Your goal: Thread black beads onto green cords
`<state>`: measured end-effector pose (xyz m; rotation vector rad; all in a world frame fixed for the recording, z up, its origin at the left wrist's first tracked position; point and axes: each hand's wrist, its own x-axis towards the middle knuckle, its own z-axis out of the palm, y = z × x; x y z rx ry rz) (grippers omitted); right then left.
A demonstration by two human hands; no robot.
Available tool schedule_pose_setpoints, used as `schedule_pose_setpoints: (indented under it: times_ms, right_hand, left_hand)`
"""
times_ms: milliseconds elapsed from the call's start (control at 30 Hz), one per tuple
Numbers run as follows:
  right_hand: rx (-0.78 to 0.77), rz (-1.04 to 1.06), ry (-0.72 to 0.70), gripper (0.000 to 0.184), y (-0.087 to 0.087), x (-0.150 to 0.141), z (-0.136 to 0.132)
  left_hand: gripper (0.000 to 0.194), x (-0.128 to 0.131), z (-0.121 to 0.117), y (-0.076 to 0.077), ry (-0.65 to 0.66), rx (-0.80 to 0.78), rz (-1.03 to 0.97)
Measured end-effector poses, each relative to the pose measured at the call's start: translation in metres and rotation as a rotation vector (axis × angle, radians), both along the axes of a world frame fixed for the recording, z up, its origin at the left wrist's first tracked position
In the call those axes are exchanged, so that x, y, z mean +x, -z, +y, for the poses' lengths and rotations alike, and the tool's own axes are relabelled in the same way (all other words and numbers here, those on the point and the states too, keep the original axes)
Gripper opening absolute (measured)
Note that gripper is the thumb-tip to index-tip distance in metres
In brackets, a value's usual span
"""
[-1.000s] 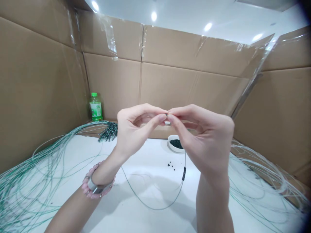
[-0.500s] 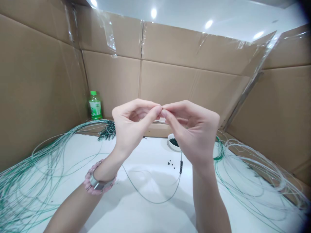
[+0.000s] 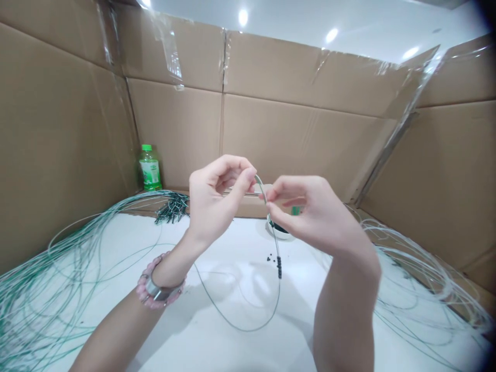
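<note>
My left hand [image 3: 217, 199] and my right hand [image 3: 304, 212] are raised above the white table [image 3: 228, 248], a small gap between them. A thin grey-green cord [image 3: 273, 232] arcs up from between the right thumb and fingers to the left thumb tip, then hangs in a long loop. Several small black beads [image 3: 279, 267] sit threaded on it below my right hand. Behind that hand stands a white bowl [image 3: 279, 231] of black beads, partly hidden. Loose black beads [image 3: 271, 257] lie on the table.
Tangled green-and-white cords [image 3: 42, 289] spread across the left of the table, with more [image 3: 418, 289] on the right. A bunch of beaded strands [image 3: 172, 209] and a green-labelled bottle [image 3: 150, 169] stand at the back. Cardboard walls [image 3: 271, 139] surround the table.
My fingertips have parted, with my right hand moving right and down. The cord now shows between my hands, and the threaded beads hang slightly further left.
</note>
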<state>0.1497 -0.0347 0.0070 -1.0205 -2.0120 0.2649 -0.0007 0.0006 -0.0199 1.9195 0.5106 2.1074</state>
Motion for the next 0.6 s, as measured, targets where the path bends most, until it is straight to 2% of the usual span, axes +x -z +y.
schedule_pose_setpoints:
  times_ms: [67,233,433,533,600]
  right_hand:
    - [-0.009,-0.027,-0.016,0.004,-0.001,0.007,0.001]
    - [0.185,0.263,-0.103,0.009,0.002,-0.001,0.007]
    - [0.170,0.193,-0.084,0.014,0.006,-0.002,0.017]
    - [0.195,0.162,-0.031,0.014,0.006,0.001,0.019]
    - [0.227,0.179,-0.002,0.013,0.005,0.002,0.019]
  left_hand:
    - [0.011,0.001,0.002,0.002,0.016,-0.033,0.003]
    - [0.012,0.009,0.009,0.008,0.105,-0.112,-0.039]
    - [0.013,0.014,0.025,0.017,0.222,-0.149,-0.079]
    - [0.019,0.018,0.041,0.029,0.294,-0.195,-0.092]
    - [0.031,0.024,0.054,0.044,0.290,-0.276,0.019]
